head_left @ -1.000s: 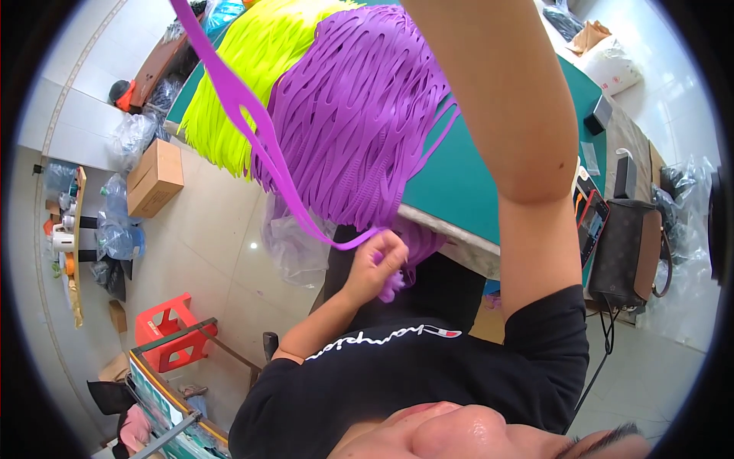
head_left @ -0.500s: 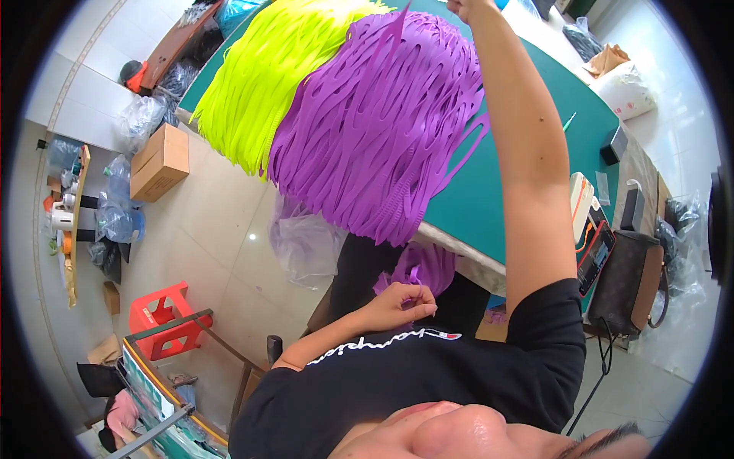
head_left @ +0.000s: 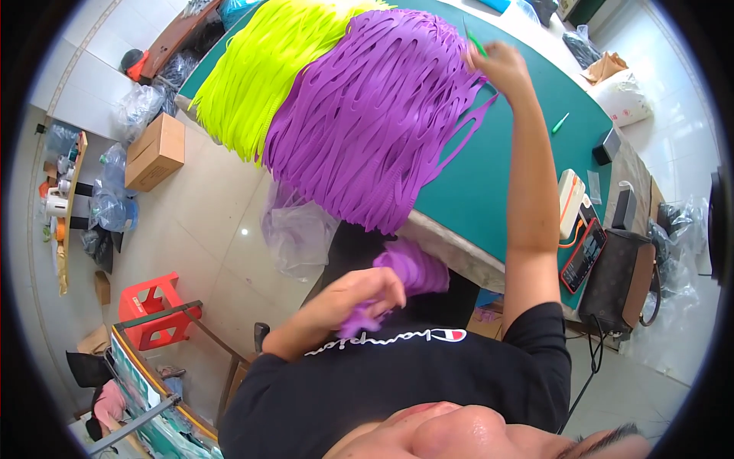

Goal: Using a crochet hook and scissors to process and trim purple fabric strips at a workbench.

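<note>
A thick pile of purple rubbery straps [head_left: 367, 122], slit into loops and bands, drapes over the near edge of the green-topped table [head_left: 489, 191]. My right hand [head_left: 501, 67] is at the pile's far right side, closed on a thin pointed tool with a green handle [head_left: 475, 42]. Low in front of my chest, my left hand [head_left: 355, 294] curls around part of some purple straps [head_left: 358, 321]; its fingers partly hide them. Just beyond it, a rolled bunch of purple straps [head_left: 417, 268] sits over my lap, below the table edge.
Yellow-green straps [head_left: 260, 76] lie left of the purple pile. Another green tool [head_left: 560, 122], a phone [head_left: 585, 256] and a brown bag [head_left: 623, 279] are at the right. A clear plastic bag [head_left: 298, 237] hangs below the table; a red stool [head_left: 157, 310] stands at left.
My right hand has come back from the far edge toward me, and the green tool now shows. A raised strap tip has dropped onto the pile. My left hand has shifted slightly left and nearer.
</note>
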`<move>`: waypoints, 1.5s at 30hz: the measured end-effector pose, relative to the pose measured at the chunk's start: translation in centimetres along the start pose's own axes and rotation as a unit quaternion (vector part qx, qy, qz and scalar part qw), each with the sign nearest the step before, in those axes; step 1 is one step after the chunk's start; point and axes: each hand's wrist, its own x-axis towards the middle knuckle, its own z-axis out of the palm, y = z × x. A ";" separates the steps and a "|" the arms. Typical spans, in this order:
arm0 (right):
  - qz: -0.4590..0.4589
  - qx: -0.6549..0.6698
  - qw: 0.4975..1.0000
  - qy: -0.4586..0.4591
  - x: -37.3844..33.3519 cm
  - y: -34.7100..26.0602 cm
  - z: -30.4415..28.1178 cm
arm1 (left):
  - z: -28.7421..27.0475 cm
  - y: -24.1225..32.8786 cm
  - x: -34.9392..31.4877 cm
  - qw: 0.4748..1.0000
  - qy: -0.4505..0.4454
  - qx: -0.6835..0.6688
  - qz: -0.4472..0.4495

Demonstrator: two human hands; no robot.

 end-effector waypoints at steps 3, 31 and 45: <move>0.063 -0.039 0.995 -0.064 -7.3 1.9 -2.1 | 1.7 2.5 -4.5 0.987 -0.057 -0.146 -0.039; 0.121 0.318 0.924 -0.176 -38.8 2.9 5.2 | -12.8 -1.1 -9.4 0.926 0.126 -0.343 0.096; 0.090 0.562 0.815 -0.107 -36.7 -5.3 4.4 | 0.3 -1.4 0.4 0.941 0.086 -0.319 0.066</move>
